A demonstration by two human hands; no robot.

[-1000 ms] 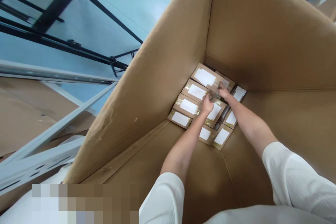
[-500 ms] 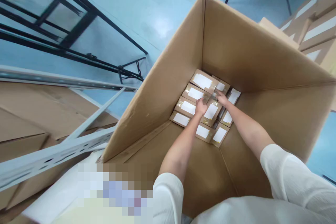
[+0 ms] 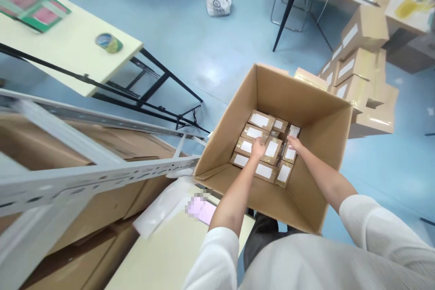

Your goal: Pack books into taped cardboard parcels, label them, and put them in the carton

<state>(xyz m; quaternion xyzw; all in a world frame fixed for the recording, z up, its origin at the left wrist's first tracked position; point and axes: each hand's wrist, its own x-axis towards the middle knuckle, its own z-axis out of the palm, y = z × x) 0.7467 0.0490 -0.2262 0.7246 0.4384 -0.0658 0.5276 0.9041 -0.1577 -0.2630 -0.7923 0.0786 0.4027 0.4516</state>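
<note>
A large open cardboard carton (image 3: 224, 127) stands in front of me, with several small brown boxes bearing white labels laid in rows on its bottom. My left hand (image 3: 258, 148) reaches in over the left rows, beside a taped small box (image 3: 272, 149) near the middle. Its fingers look loosely bent and apart, partly hidden by the hand itself. Over the right column, my right hand (image 3: 294, 143) is near a labelled box (image 3: 290, 154), fingers stretched towards the middle. A gap shows between the middle boxes and the right column.
A metal rack (image 3: 102, 176) holding cartons stands close on the left. Behind it is a pale table (image 3: 78, 41) with a can (image 3: 108, 42). Stacked boxes (image 3: 360, 72) rise beyond the carton at right. A white plastic bag (image 3: 217, 0) lies on the floor.
My view has pulled back and up, so the carton looks smaller and more of the room shows. My right hand has shifted right, from the middle boxes to the right column.
</note>
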